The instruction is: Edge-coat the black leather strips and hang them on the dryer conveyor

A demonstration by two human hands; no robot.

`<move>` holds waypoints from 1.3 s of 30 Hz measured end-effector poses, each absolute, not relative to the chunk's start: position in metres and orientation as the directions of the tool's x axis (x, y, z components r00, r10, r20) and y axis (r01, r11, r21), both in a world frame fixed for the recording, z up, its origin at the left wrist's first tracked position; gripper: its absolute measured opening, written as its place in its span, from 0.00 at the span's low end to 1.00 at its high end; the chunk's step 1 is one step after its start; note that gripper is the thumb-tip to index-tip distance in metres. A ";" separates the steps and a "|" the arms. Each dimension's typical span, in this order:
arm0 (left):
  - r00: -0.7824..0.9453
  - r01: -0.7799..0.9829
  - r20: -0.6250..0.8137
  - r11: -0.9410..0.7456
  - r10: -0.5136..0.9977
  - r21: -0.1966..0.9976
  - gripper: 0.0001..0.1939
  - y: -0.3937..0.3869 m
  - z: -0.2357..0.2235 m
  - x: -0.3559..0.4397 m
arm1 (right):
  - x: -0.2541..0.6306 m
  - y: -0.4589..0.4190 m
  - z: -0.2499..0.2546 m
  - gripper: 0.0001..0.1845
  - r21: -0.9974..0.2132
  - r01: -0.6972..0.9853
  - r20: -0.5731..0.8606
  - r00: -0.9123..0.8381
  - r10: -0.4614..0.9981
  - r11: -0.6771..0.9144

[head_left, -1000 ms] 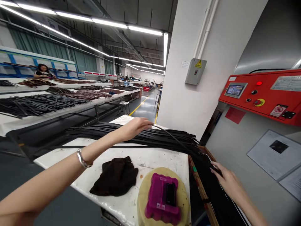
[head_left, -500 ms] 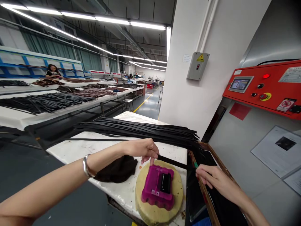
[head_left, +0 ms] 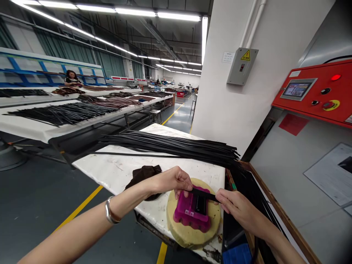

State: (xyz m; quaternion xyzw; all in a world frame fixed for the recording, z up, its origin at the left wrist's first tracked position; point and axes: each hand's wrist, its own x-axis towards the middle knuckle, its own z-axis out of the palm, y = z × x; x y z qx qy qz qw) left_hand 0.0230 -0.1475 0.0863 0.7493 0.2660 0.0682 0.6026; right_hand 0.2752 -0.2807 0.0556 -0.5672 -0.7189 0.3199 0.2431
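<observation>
My left hand [head_left: 172, 180] and my right hand [head_left: 237, 209] pinch the two sides of a short stretch of black strap [head_left: 202, 194]. They hold it level just above a magenta block [head_left: 189, 213] with a dark slot in its top. The block sits on a round tan pad [head_left: 189, 234] at the near corner of the white table [head_left: 110, 170]. A silver bracelet circles my left wrist. Behind the hands, a long pile of black straps [head_left: 170, 146] lies across the table.
A dark brown cloth [head_left: 143, 173] lies left of the pad. A wood-edged tray [head_left: 277, 212] with black straps runs along the right, below an orange control panel [head_left: 313, 93]. Long tables with more straps stand at left, where a person [head_left: 70, 78] works far off.
My left hand came back from the strap pile and drew one strap down over the magenta block. My right hand left the tray and took the strap's other side.
</observation>
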 end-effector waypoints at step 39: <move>0.867 0.319 0.242 -0.858 0.435 0.402 0.09 -0.191 0.055 0.033 | 0.269 -0.295 0.003 0.13 -0.290 0.874 0.334 -0.288 0.897 0.389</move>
